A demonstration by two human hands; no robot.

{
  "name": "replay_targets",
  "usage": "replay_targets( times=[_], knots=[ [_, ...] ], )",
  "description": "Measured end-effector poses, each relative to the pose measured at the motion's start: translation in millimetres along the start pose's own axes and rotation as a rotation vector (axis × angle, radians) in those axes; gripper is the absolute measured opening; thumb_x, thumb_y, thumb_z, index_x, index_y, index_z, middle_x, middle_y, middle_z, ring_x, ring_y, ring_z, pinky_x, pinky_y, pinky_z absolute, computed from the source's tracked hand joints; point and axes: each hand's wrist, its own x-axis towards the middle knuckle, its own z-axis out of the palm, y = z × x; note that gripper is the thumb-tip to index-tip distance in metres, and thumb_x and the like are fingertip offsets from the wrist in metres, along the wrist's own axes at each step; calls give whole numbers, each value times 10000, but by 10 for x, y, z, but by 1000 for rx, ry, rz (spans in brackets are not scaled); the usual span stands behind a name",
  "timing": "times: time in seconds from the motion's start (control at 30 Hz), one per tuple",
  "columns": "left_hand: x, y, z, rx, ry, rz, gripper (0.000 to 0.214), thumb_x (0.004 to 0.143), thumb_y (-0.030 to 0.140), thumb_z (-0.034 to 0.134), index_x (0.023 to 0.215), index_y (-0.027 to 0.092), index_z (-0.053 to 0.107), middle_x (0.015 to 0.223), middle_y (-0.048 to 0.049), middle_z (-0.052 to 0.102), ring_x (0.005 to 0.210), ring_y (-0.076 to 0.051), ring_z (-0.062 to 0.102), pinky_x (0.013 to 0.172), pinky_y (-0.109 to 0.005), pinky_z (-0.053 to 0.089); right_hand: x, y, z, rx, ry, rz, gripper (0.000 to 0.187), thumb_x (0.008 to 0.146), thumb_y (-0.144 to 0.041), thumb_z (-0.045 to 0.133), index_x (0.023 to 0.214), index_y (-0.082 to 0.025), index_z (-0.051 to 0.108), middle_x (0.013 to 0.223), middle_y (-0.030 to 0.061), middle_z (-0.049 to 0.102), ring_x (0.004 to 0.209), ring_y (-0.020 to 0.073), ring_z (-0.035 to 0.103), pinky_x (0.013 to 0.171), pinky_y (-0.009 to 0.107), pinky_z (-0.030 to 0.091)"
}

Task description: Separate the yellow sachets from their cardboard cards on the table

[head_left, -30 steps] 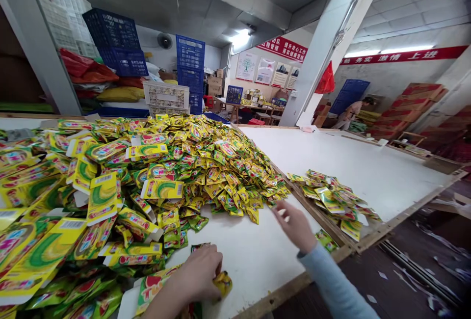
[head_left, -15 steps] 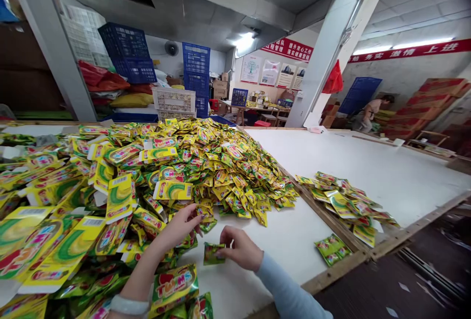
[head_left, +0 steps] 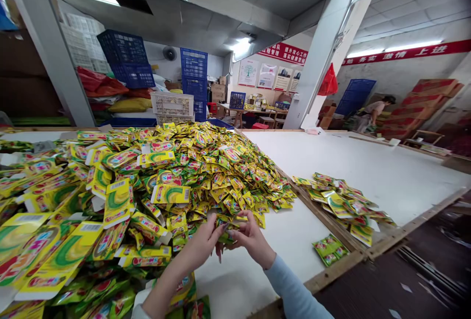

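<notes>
Both hands meet above the bench's near edge: the left hand [head_left: 200, 246] and right hand [head_left: 253, 240] have their fingers pinched onto one small green sachet [head_left: 228, 234], just off the big sachet heap [head_left: 206, 172]. Best held by its edges, flat, clear of the heap.

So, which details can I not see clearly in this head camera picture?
- What the left hand and right hand hold between them: fingers cover most of a small packet; its print is unreadable and the exact grip is unclear.
- Packets low in the big pile: buried under others.
- Flat cartons at the left: cut off by the picture edge.
- Person in the background: too small to tell what they are doing.
</notes>
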Motion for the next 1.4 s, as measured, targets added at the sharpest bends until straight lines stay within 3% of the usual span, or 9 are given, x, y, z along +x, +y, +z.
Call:
replay_targets(
  times=[0.23, 0.4, 0.6, 0.73, 0.83, 0.93, 1.03, 1.2, 1.4],
  knots=[
    [42, 160, 51, 305, 58, -67, 337, 879, 461, 222, 812, 212, 439, 598, -17, 570, 587, -218, 586, 577, -314, 410, -34, 129, -83, 66, 39, 57, 426, 557, -367, 790, 871, -168, 583, 787, 1, 642, 665, 149, 631, 602, 318, 531],
    [107, 139, -643, 1059, 334, -27, 457, 815, 339, 393, 1191, 80, 429, 1162, -227, 550, 1128, -360, 459, 912, -465, 318, -134, 144, -249, 28, 194, -2, 396, 531, -363, 798, 756, -158, 544, 725, -1, 638, 628, 147, 617, 555, 290, 522],
    [265, -337, -1298, 1761, 321, 7, 500, 737, 149, 297, 1185, 225, 506, 1223, -19, 590, 1184, -306, 424, 1032, -517, 124, -322, 246, -431, 51, 240, 45, 529, 478, -478, 785, 761, -179, 453, 717, 14, 640, 564, 189, 629, 432, 326, 512],
    [248, -372, -1097, 1483, 211, 106, 447, 731, 268, 331, 1094, 178, 576, 1150, -70, 621, 1094, -324, 510, 981, -486, 291, -436, 175, -322, -51, 183, -17, 399, 464, -299, 813, 743, -156, 566, 1096, 108, 600, 954, 279, 604, 660, 354, 523],
    [168, -206, -723, 989, -16, 103, 429, 746, 410, 438, 1095, 202, 576, 1109, -85, 622, 1045, -283, 551, 890, -371, 427, -501, 40, -164, -357, 37, -156, 292, 561, -147, 721, 838, -191, 638, 1434, 79, 282, 1248, 288, 371, 741, 294, 502],
    [78, -14, -426, 574, -210, 90, 423, 736, 521, 497, 1056, 262, 594, 1079, -55, 630, 1042, -256, 557, 895, -327, 439, -504, -34, -54, -528, -81, -284, 313, 607, -110, 661, 905, -208, 652, 1409, 73, 327, 1277, 253, 333, 868, 297, 443],
    [63, 64, -366, 268, -269, -42, 500, 733, 598, 486, 1104, 272, 559, 1149, -60, 603, 1010, -266, 574, 816, -353, 489, -462, -1, -53, -233, 17, -201, 254, 531, -134, 731, 765, -190, 650, 1129, 62, 556, 1064, 238, 532, 781, 297, 471],
    [77, -4, -321, -211, -101, 11, 932, 504, 732, 602, 1281, 263, 392, 1355, -103, 438, 1218, -299, 415, 947, -372, 420, -420, 170, -60, 201, 134, 6, 308, 607, -305, 746, 792, -195, 526, 792, -11, 607, 717, 159, 629, 685, 327, 475],
    [-3, 63, 228, -618, 222, -122, 514, 635, 537, 660, 1000, 176, 631, 1014, -102, 668, 1017, -269, 574, 910, -372, 433, -479, 178, 56, 366, 87, 131, 340, 533, -214, 807, 735, -151, 542, 764, 14, 639, 648, 143, 621, 592, 262, 466]
  ],
)
